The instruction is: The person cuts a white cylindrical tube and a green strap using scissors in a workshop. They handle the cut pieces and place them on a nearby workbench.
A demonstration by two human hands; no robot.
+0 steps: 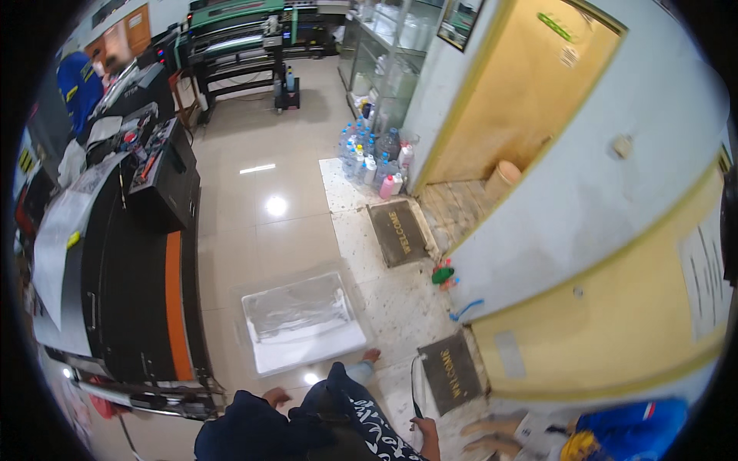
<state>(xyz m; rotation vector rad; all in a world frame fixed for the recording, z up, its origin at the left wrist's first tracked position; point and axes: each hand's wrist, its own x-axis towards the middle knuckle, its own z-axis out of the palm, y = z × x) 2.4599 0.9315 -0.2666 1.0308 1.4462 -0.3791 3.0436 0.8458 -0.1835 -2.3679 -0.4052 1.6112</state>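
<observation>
A white rectangular slab or shallow tray (307,349) lies on the tiled floor before me. Its far half looks grey and wet or coated, and a clear border shows round it. At its near side, my left hand (277,397) hangs with fingers loosely apart and nothing visible in it. Lower right, my right hand (425,432) is closed round a long, thin black and pale strip (416,384); its exact kind I cannot make out. The strip points away from me, beside a brown doormat (453,373). My bare foot (372,356) is at the slab's near right corner.
On the left stands a large black machine (131,300) with an orange stripe. A wide-format printer (238,46) is at the back. Several bottles (373,157) stand by a glass cabinet, near a second doormat (400,233). A blue garment (638,430) shows at lower right.
</observation>
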